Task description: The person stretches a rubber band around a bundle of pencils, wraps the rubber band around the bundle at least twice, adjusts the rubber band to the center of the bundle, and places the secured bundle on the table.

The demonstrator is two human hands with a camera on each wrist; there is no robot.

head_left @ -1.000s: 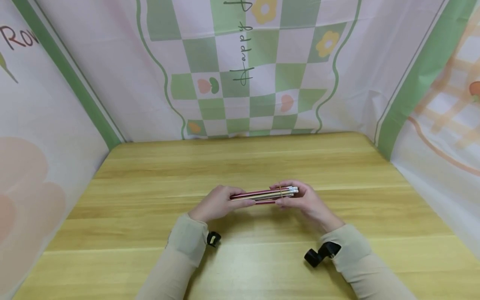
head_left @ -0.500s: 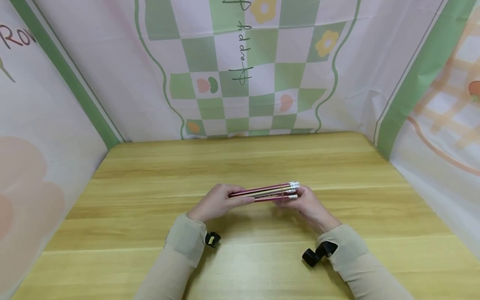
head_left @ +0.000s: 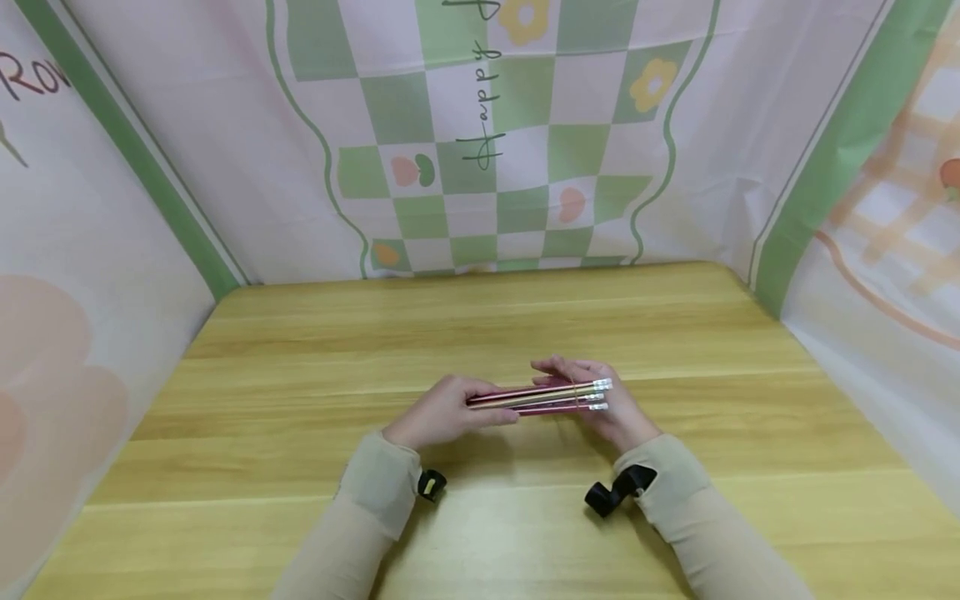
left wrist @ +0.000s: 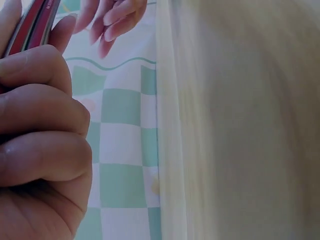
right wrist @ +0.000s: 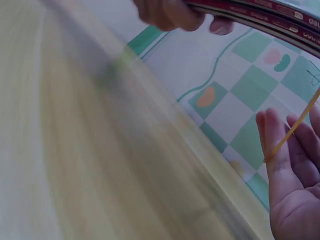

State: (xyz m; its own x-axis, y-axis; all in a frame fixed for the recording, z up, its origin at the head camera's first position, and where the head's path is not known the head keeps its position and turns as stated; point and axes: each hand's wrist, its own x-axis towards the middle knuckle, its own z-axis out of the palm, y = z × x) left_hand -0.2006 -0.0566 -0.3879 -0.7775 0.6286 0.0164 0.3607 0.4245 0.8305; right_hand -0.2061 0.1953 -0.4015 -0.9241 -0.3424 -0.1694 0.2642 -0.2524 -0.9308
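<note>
Wood table [head_left: 300,350] with cloth backdrop [head_left: 480,167] at the far side. Pencils [head_left: 536,397] held level above table centre. Left hand [head_left: 442,412] grips their left end, fingers curled. Right hand [head_left: 600,408] has fingers straight, stretching a rubber band [right wrist: 292,127] near the eraser end. Judgement: band is around the bundle, wrapping unfinished.

pencils [head_left: 540,397]: glossy lacquer | table [head_left: 480,325]: smooth wood | backdrop [head_left: 480,142]: creased cloth
</note>
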